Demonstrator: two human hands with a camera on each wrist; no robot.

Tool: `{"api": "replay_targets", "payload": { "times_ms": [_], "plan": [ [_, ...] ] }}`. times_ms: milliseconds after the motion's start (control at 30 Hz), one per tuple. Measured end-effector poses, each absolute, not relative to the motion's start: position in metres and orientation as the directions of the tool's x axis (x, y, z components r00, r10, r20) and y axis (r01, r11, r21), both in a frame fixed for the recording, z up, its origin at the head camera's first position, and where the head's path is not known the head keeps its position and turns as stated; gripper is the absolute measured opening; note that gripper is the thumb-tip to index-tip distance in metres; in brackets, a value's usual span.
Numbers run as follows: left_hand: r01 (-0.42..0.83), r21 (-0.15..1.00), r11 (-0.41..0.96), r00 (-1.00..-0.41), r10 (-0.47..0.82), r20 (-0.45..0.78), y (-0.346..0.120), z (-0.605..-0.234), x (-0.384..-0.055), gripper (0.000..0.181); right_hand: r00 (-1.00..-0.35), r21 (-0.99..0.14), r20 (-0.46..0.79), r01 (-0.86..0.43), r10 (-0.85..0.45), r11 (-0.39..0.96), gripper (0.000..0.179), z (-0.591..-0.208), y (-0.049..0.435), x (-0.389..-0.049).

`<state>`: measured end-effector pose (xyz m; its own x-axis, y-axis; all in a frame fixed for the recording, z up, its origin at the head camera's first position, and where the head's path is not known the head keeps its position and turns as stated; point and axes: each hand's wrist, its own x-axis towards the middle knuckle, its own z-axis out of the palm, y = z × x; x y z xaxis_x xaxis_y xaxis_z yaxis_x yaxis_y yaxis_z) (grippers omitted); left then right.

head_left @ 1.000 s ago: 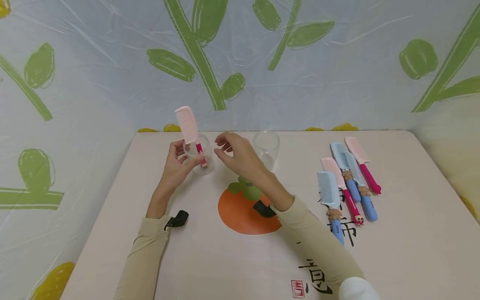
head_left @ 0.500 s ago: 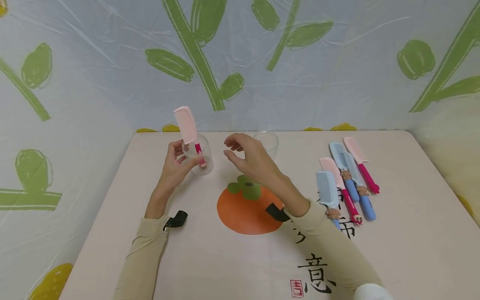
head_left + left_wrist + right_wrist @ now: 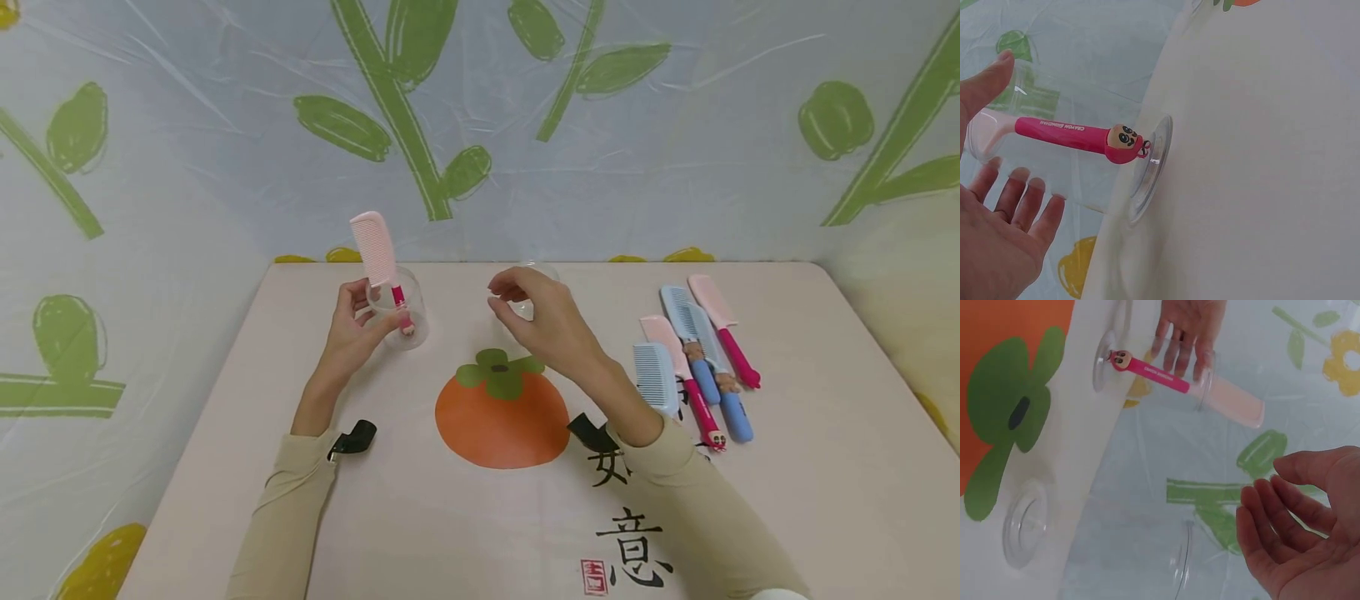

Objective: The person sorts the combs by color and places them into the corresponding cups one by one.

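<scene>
In the head view my left hand (image 3: 354, 333) grips a clear cup (image 3: 420, 325) near its rim, thumb on one side and fingers on the other. Inside leans a comb with a pale pink head (image 3: 373, 247) above the rim. Its magenta handle (image 3: 1063, 133) points down, and a small character's face at the tip sits near the cup's base. My right hand (image 3: 553, 321) is in the air with its fingers loosely bent and nothing between them. Behind that hand stands a second clear cup (image 3: 1025, 528), partly hidden by it in the head view.
Several combs lie in a group on the table's right side, among them a blue comb (image 3: 655, 375), partly covered by the right forearm, and a pink comb (image 3: 712, 302). The table (image 3: 450, 533) carries a printed orange fruit (image 3: 502, 425) and black characters. A patterned sheet (image 3: 247, 150) hangs behind.
My right hand has moved right, away from the cup with the comb, until it overlaps the second cup. The left hand, its cup and the comb have stayed in place.
</scene>
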<state>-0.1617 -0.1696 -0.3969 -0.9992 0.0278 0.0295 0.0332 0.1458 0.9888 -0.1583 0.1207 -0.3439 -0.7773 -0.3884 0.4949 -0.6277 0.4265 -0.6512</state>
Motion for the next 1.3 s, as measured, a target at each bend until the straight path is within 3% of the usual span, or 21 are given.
{"api": "replay_targets", "payload": {
  "times_ms": [600,1000,1300],
  "plan": [
    [0.082,0.986,0.148,-0.997,0.018,0.08,-0.179,-0.43,-0.179,0.075,-0.833,-0.646,0.49,-0.545,-0.257,0.535,0.017,-0.354,0.173,-0.147],
    [0.055,0.985,0.164,-0.999,0.009,0.054,-0.179,-0.427,-0.177,0.075,-0.857,-0.655,0.483,-0.49,-0.18,0.575,0.016,-0.361,0.207,-0.136],
    [0.029,0.985,0.169,-1.0,0.015,0.027,-0.17,-0.401,-0.164,0.072,-0.86,-0.64,0.492,-0.464,-0.138,0.612,0.018,-0.369,0.235,-0.129]
  ]
}}
